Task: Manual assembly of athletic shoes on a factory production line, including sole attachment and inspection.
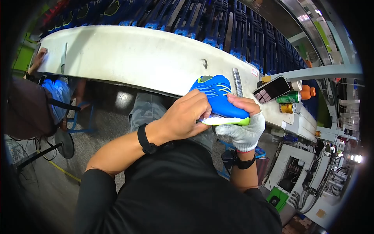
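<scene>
A blue shoe (230,106) with pale yellow laces and a lime collar is held just past the near edge of the white bench, in front of my body. Its white and lime sole (230,121) faces toward me, and a dark gap shows between sole and upper. My left hand (187,114), bare, has its fingers curled and pinched at the sole's left end. Around the toe end, my right hand (245,128) grips the shoe in a white knit glove with bare fingertips. Its thumb presses the blue upper, while other fingers lie under the sole.
On the white bench (124,54), a grey wrapped strip (237,82) lies beyond the shoe. To its right are a phone (271,89), a green can (288,97), a gold can (288,108) and an orange bottle (307,92). Blue racks (218,23) run behind. Another person's hand (39,58) rests far left.
</scene>
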The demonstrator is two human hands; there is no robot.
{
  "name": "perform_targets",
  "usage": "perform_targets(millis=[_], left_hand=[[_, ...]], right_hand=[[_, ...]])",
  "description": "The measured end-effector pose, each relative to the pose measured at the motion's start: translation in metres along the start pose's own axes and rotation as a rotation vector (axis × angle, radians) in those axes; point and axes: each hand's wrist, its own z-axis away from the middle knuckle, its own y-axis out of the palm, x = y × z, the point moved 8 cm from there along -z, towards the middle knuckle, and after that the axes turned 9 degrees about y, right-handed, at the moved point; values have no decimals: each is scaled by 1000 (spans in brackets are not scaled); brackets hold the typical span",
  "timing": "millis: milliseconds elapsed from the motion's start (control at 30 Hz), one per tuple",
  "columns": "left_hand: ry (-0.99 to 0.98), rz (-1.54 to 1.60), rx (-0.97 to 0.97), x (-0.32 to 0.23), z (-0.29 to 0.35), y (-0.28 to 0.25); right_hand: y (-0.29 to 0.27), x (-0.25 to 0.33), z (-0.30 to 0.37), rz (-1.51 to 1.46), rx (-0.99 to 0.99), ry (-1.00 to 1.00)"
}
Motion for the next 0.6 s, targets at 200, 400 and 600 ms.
perform_targets(millis=[200, 400, 600], left_hand=[[-100, 119, 130, 21, 0, 0], [-122, 80, 240, 32, -2, 3], [-195, 178, 237, 36, 18, -10]], right_hand=[[6, 4, 2, 89, 125, -212], [4, -4, 4, -66, 127, -174], [3, -16, 13, -302, 6, -134]])
